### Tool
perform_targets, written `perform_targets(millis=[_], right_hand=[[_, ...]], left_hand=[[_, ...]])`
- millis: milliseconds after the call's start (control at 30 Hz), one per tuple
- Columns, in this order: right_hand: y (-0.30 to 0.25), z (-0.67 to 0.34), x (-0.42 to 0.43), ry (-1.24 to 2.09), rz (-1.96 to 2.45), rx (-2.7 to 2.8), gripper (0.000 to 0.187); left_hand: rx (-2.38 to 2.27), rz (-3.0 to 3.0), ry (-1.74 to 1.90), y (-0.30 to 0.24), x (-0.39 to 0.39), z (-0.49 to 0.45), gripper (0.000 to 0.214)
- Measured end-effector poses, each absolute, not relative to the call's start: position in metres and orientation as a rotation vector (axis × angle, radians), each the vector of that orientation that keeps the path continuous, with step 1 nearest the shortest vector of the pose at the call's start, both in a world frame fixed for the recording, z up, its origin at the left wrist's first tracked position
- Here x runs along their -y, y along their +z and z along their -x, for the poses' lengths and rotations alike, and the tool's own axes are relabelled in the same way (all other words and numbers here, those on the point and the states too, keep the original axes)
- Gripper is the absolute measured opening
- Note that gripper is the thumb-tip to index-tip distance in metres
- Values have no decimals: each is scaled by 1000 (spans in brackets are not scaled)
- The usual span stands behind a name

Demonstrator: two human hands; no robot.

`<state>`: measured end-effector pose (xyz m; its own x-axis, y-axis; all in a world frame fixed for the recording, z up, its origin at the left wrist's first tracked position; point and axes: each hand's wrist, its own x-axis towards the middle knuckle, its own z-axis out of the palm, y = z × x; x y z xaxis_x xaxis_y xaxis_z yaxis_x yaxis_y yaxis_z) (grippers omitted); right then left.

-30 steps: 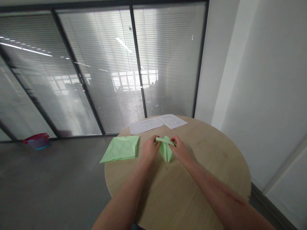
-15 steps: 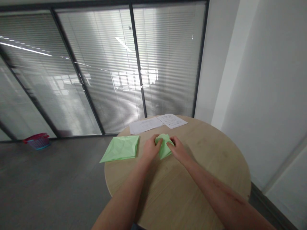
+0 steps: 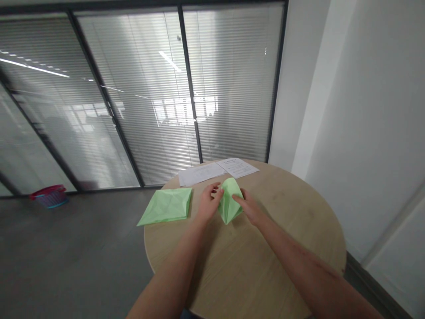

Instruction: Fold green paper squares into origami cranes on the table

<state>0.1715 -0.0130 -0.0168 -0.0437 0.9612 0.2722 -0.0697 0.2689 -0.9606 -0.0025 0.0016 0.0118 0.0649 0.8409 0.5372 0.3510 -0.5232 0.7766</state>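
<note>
A folded green paper piece (image 3: 229, 200), kite-shaped with its point toward me, lies on the round wooden table (image 3: 265, 252). My left hand (image 3: 208, 203) pinches its left upper edge with thumb and fingers. My right hand (image 3: 249, 207) presses on its right side, fingers closed over the paper. A second green sheet (image 3: 166, 205), creased and flat, rests at the table's left edge, apart from both hands.
Two white printed sheets (image 3: 217, 170) lie at the table's far edge. Behind it stands a glass wall with blinds (image 3: 149, 97). A red and blue basket (image 3: 49, 196) sits on the grey floor at far left. A white wall runs along the right.
The top flap that stood across the piece a second ago has been folded up and flattened. The paper now lies as a taller kite; both hands stayed on it.
</note>
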Motion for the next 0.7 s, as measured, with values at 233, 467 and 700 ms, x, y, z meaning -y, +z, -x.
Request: perform_targets(millis=[233,467,700], right_hand=[[-18,-172,14,1186,884,1294,43],[-19,-174,11,1201,846,1274,40],[-16,-186,6,1179,803,1237,30]], left_hand=[[-900,-1769,1099,7,-4,5,55],[-949,-1853,1120,14,1,4,47],[-865,-1972,933,10,0,6,39]])
